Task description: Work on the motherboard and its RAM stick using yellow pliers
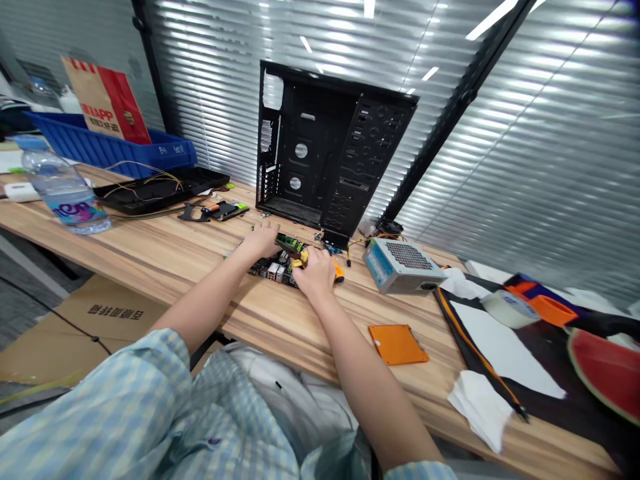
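the fingers of the right hand [319,272] are closed round a yellow-and-dark tool [303,257], whose dark part reaches over the circuit board [275,270]; whether it touches, i cannot tell. the left hand [263,240] is at the board's left part, fingers bent down, and whether they pinch anything is hidden. an orange piece [339,271] shows just past the right hand (perhaps the tool's other end, though the hand covers the join).

the board lies on the wooden table [185,253], between the person and an open black case [320,127]. if the tool slipped under pressure, it could scrape the board or catch the nearby left fingers. too light a left hand might let the board skid. farther right sit a grey power supply [405,265] and a flat orange rectangle [399,344]; at far left, a water bottle [60,190], if knocked over, could wet the electronics.
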The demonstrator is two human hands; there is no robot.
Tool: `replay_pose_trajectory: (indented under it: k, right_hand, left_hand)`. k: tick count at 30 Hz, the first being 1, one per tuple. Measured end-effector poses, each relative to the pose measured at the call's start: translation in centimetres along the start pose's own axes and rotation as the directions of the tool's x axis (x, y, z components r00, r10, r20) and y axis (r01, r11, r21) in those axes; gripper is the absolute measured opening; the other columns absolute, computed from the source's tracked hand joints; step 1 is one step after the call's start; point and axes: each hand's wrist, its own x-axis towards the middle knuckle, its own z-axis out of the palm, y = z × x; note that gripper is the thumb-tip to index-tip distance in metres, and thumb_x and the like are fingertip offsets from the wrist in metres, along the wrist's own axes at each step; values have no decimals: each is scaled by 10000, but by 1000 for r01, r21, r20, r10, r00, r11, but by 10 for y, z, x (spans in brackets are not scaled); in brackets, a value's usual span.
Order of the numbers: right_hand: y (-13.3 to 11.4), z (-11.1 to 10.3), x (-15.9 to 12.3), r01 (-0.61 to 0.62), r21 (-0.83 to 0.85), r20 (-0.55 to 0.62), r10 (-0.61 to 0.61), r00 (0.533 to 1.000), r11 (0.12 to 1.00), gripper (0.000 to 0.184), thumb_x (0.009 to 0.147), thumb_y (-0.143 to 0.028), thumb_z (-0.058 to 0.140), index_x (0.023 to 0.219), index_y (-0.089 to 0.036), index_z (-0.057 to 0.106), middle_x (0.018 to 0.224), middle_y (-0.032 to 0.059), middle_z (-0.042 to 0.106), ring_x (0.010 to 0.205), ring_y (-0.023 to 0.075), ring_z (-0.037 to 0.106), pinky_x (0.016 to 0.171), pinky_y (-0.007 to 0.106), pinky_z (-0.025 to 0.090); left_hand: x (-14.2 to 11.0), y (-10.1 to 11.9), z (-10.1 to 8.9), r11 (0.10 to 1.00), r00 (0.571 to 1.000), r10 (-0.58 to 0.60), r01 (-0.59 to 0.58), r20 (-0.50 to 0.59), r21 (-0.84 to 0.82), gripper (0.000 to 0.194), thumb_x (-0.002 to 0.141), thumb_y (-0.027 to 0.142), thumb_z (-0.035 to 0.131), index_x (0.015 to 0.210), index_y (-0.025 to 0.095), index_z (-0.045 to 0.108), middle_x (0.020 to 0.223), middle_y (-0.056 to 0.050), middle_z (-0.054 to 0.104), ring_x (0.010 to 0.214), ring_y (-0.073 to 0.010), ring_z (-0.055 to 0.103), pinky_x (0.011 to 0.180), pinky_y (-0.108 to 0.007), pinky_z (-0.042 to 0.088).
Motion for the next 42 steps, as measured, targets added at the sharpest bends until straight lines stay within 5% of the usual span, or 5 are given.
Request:
replay_pose_trajectory:
  k: [12,29,42]
  right_hand:
    - [1,1,0,-18,-37,26,19,999,999,106,826,-283,519,890,-218,574,938,42,675,930,225,527,744,327,361]
    - [3,4,1,-17,-57,4,17,1000,998,114,807,-289,548,889,-214,571,948,47,670,932,235,512,756,342,359]
    - [1,0,1,-35,-65,35,37,999,997,170,843,-336,527,943,-207,576,1004,70,665,963,243,509,786,342,383]
  left_hand:
    - [-4,5,-5,999,999,21,-20,37,-39,568,877,423,467,1386,202,349,1364,-190,405,1162,-345,569,998,-504,413]
    - [4,-1,2,999,1000,28,-28,12,-38,658,801,375,590,1377,191,331,1345,-188,458,1218,-357,532,992,-489,436]
    - [0,-1,-4,999,1000,7,-6,14,-37,548,871,304,469,1395,212,338,1363,-178,457,1216,-339,535,986,-468,443]
